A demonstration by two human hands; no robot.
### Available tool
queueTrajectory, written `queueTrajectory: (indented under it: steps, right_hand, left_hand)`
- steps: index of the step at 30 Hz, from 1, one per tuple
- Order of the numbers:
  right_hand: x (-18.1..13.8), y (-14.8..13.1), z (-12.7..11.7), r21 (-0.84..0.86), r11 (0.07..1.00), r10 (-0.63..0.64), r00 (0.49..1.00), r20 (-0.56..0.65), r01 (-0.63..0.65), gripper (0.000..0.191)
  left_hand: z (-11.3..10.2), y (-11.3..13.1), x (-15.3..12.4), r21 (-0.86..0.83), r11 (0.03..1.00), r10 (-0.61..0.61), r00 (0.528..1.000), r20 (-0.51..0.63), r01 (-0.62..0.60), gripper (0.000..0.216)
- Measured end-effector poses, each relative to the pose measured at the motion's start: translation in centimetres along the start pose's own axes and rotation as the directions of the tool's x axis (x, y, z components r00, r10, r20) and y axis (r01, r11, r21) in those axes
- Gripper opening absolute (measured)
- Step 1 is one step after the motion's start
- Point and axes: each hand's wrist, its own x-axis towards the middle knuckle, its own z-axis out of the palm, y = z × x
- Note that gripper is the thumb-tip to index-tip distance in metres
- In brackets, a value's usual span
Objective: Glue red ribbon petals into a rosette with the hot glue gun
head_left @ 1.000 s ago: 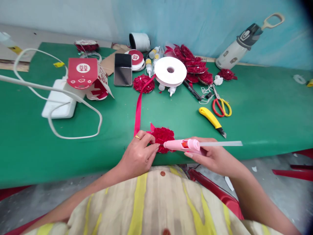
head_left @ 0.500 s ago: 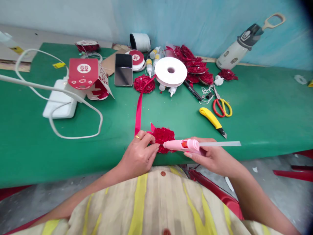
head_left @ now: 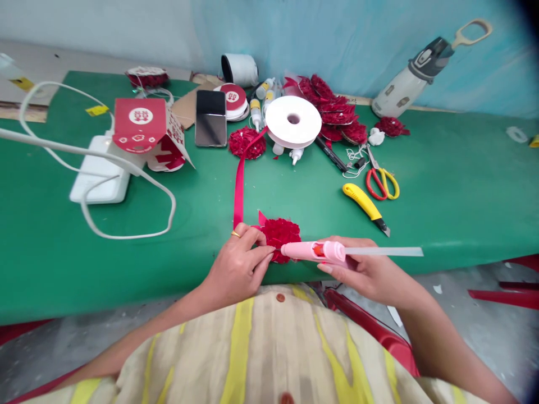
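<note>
Left hand [head_left: 240,265]: fingers pinched shut on the near edge of a red paper flower [head_left: 281,231], gold ring on one finger.
Right hand [head_left: 364,272]: closed around a pink glue gun [head_left: 314,251], nozzle touching the flower's right side, a clear glue stick projecting rightward from the back.
Flower: lies at the front edge of the bench [head_left: 463,185], between the two hands; a red ribbon [head_left: 239,185] runs from it up to a white spool [head_left: 293,120].
Bench surface: green covering, long, set against a pale blue wall [head_left: 337,33].
Right of centre: yellow utility knife [head_left: 365,207], red-and-yellow scissors [head_left: 382,182], well apart from the hands.
Rear: heap of further red flowers [head_left: 334,109], a phone [head_left: 210,118] lying flat, a handheld vacuum [head_left: 421,67] leaning at the wall.
Left: red printed box [head_left: 145,129], white power block [head_left: 99,177] with looping white cable [head_left: 126,233].
Below the bench: grey floor [head_left: 484,314], part of a red chair [head_left: 366,325].
</note>
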Motion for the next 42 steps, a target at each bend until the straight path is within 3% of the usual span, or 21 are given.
queueTrajectory:
  steps: [11, 19, 27, 33, 42]
  right_hand:
    - [0.3, -0.1, 0.3, -0.003, 1.000, -0.010, 1.000, 0.008, 0.010, 0.011]
    - [0.1, 0.0, 0.3, 0.009, 1.000, -0.008, 1.000, 0.000, 0.008, 0.009]
    - [-0.5, 0.1, 0.1, 0.022, 1.000, 0.014, 1.000, -0.013, -0.013, 0.016]
    - [0.0, 0.1, 0.3, 0.024, 1.000, 0.011, 1.000, -0.023, -0.010, 0.014]
    - [0.3, -0.5, 0.4, 0.020, 1.000, 0.014, 1.000, 0.005, -0.015, 0.009]
  left_hand:
    - [-0.2, 0.2, 0.1, -0.124, 0.990, -0.065, 0.998, 0.009, 0.065, 0.017]
    - [-0.8, 0.0, -0.1, -0.205, 0.964, -0.198, 0.972, -0.124, 0.170, 0.007]
    - [-0.1, -0.4, -0.3, -0.273, 0.935, -0.243, 0.970, -0.027, 0.227, 0.007]
    - [-0.6, -0.3, -1.0, -0.276, 0.922, -0.249, 0.962, 0.112, 0.271, 0.018]
    - [0.2, -0.4, -1.2, -0.336, 0.903, -0.243, 0.963, 0.116, 0.268, 0.026]
